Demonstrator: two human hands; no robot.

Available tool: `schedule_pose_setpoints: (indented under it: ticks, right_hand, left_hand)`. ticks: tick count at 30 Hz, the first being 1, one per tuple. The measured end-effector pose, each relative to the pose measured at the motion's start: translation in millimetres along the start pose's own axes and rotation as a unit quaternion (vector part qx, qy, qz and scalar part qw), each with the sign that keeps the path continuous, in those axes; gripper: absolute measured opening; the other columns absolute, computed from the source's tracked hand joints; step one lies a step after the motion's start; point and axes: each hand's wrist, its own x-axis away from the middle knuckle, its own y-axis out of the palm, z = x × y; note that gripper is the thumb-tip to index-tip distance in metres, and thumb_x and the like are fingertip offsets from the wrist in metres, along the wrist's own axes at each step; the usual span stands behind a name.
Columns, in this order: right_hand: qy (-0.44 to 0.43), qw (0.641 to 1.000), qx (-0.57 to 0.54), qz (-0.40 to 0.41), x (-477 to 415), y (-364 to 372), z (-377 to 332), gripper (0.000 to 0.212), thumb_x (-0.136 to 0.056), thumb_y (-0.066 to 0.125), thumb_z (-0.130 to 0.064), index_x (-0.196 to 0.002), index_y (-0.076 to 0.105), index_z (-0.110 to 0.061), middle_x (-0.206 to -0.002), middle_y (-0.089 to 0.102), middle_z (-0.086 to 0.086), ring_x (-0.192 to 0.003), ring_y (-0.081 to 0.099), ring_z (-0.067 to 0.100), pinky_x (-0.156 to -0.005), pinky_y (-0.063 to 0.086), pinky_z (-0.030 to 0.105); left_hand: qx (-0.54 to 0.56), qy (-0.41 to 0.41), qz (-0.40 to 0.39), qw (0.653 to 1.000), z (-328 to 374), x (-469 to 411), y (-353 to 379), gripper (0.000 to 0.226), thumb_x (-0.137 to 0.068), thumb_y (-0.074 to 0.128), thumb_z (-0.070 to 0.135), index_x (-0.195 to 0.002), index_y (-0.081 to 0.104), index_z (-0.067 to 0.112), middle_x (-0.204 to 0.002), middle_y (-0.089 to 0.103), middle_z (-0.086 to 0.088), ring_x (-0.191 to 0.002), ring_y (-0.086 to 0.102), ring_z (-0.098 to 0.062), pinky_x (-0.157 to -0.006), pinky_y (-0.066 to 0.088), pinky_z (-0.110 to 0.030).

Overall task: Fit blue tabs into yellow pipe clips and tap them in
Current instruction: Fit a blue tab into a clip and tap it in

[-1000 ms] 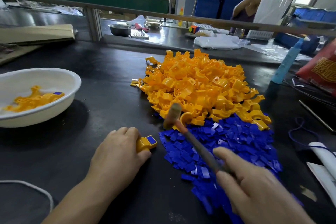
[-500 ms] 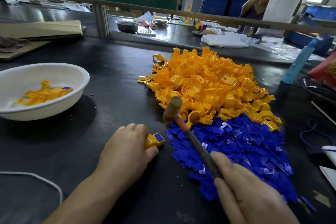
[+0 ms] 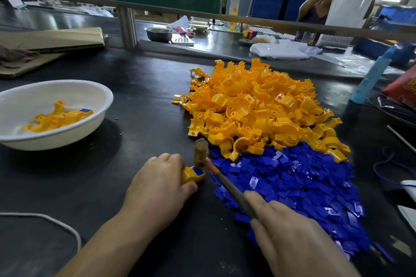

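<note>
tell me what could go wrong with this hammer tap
1. The hammer head meets the clip right beside the left hand that grips it; a stray tap could hit the fingers.
2. The right hand holds the hammer at its far end, so aim may wander and the tab could seat crooked.

Bare left hand (image 3: 157, 189), bare right hand (image 3: 292, 231), left forearm (image 3: 108, 245) uncovered to the frame edge

1. A white bowl (image 3: 45, 94) sits at the left of the black table (image 3: 139, 87).
2. Flattened cardboard (image 3: 51, 38) lies behind it.
3. A metal bowl (image 3: 158, 33) and a white plastic bag (image 3: 283, 49) are on the far bench (image 3: 225, 45).
4. A light-blue tube (image 3: 373, 76) stands at the right.
5. A white cord (image 3: 33, 214) lies at the near left.
</note>
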Motion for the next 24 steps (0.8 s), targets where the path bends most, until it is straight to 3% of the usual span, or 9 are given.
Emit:
schedule_pose_setpoints:
  ticks: [2,5,8,11,16,20,22,24]
  right_hand:
    - [-0.005,1.000,0.005,-0.023,-7,-6,5,0.048,-0.100,0.030,-0.043,-0.141,0.007,-0.052,-0.125,0.045,-0.016,-0.114,0.051,0.007,-0.098,0.040,0.025]
    - [0.011,0.999,-0.032,-0.010,-8,-16,15,0.040,-0.097,0.037,-0.045,-0.132,0.021,-0.055,-0.123,0.049,-0.023,-0.115,0.049,0.001,-0.096,0.040,0.016]
    - [-0.023,0.998,-0.041,0.043,-6,-18,22,0.043,-0.088,0.059,-0.034,-0.119,0.042,-0.058,-0.096,0.060,-0.027,-0.099,0.051,-0.011,-0.078,0.041,0.003]
    - [0.017,0.989,0.016,0.145,-9,-20,43,0.043,-0.082,0.068,-0.024,-0.120,0.057,-0.040,-0.078,0.060,-0.019,-0.070,0.059,0.000,-0.049,0.042,0.012]
    - [0.143,0.969,0.085,0.181,-19,-11,67,0.042,-0.088,0.057,-0.029,-0.129,0.049,-0.029,-0.090,0.048,-0.011,-0.065,0.044,0.009,-0.054,0.030,0.026]
    - [0.186,0.962,0.139,0.141,-15,-4,81,0.045,-0.089,0.053,-0.039,-0.132,0.042,-0.033,-0.096,0.039,-0.015,-0.077,0.038,0.007,-0.062,0.028,0.024]
    - [0.201,0.961,0.142,0.127,-14,-7,83,0.044,-0.090,0.047,-0.044,-0.132,0.037,-0.037,-0.095,0.037,-0.015,-0.082,0.036,0.005,-0.066,0.027,0.023]
    - [0.193,0.960,0.161,0.124,-15,-10,82,0.041,-0.091,0.042,-0.047,-0.130,0.033,-0.040,-0.096,0.039,-0.015,-0.085,0.035,0.005,-0.070,0.031,0.022]
  left_hand:
    - [0.003,0.000,0.000,1.000,0,0,-1,0.030,-0.081,0.060,0.060,-0.095,0.045,0.038,-0.091,0.045,0.016,-0.090,0.045,-0.008,-0.068,0.038,-0.027]
    - [-0.001,-0.003,-0.003,1.000,0,1,-1,0.031,-0.082,0.061,0.059,-0.098,0.048,0.037,-0.094,0.046,0.015,-0.092,0.045,-0.009,-0.069,0.038,-0.027]
    - [-0.013,-0.003,-0.002,1.000,-1,2,0,0.034,-0.082,0.060,0.059,-0.103,0.051,0.035,-0.097,0.046,0.014,-0.096,0.046,-0.011,-0.069,0.036,-0.028]
    - [-0.026,0.004,-0.002,1.000,-1,3,2,0.036,-0.084,0.057,0.059,-0.111,0.050,0.035,-0.104,0.049,0.013,-0.100,0.047,-0.010,-0.072,0.039,-0.027]
    - [-0.080,0.049,-0.020,0.995,1,5,-1,0.055,-0.092,0.047,0.057,-0.142,0.031,0.043,-0.123,0.047,0.010,-0.118,0.045,-0.014,-0.089,0.043,-0.029]
    - [-0.039,0.035,-0.056,0.997,-3,0,-27,0.042,-0.090,0.045,0.060,-0.129,0.048,0.045,-0.106,0.052,0.014,-0.100,0.054,-0.011,-0.082,0.047,-0.032]
    - [0.023,-0.008,0.008,1.000,-16,-13,-47,0.036,-0.087,0.052,0.057,-0.119,0.058,0.040,-0.098,0.060,0.011,-0.086,0.058,-0.013,-0.076,0.050,-0.035]
    - [0.032,-0.039,0.135,0.990,-42,-34,-68,0.035,-0.086,0.053,0.056,-0.112,0.064,0.035,-0.090,0.065,0.004,-0.075,0.055,-0.019,-0.066,0.046,-0.035]
